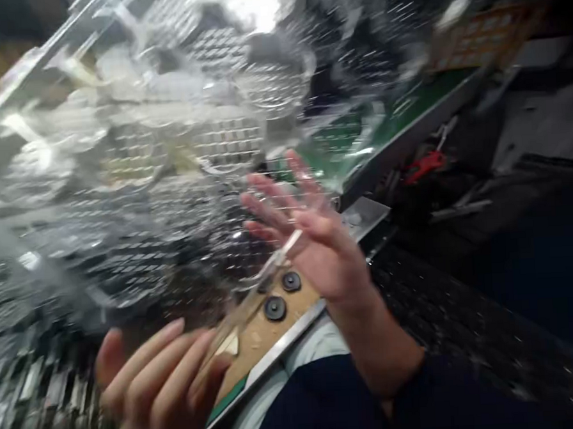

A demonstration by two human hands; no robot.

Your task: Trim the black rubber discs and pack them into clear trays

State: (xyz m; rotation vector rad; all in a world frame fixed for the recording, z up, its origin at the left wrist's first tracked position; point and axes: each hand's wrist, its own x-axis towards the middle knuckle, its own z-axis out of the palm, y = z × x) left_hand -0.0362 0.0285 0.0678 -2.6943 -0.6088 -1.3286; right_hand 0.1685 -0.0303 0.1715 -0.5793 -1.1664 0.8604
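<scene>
no text, label, brand, number or sign can be read; much of the view is smeared by motion blur.
</scene>
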